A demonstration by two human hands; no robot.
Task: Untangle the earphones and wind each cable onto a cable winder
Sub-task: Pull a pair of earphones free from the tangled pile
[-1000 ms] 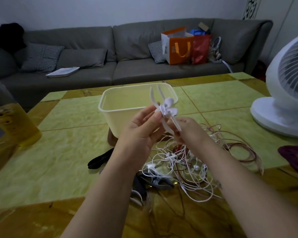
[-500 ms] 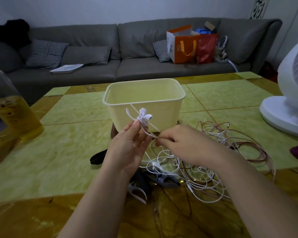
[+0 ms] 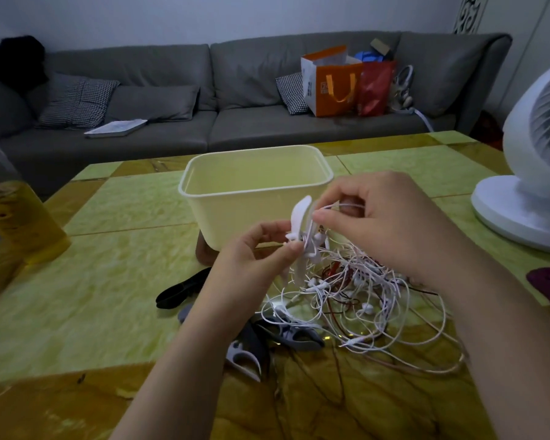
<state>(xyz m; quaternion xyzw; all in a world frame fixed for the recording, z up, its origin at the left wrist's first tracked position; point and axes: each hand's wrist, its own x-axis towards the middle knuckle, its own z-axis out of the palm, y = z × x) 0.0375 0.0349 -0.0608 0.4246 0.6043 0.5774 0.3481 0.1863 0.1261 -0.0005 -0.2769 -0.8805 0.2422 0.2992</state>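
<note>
A grey sofa is seen far beyond the grip, across the back of the room, and an orange bag is set on its seat. A yellow-green table is spread beneath the grip and all around it. A white fan is stood on the table well to the right of the grip. A cream tub is placed just behind the grip, with its open top turned upward. A bottle of yellow liquid is seen well to the left of the grip.

A tangle of earphones, white cables mixed with reddish ones, is heaped on the table directly below the grip and to its right. The right hand and the left hand are raised together above that heap.

Grey winders are laid below the grip, partly under the cables. A black winder is laid below and to the left of the grip, apart from the tangle.

A white cable winder is gripped at its lower part between the left thumb and fingertips and is held roughly upright before the tub wall. A white cable is pinched between the right thumb and forefinger beside the winder's upper end. Whether it is wrapped round the winder cannot be told through the blur.
</note>
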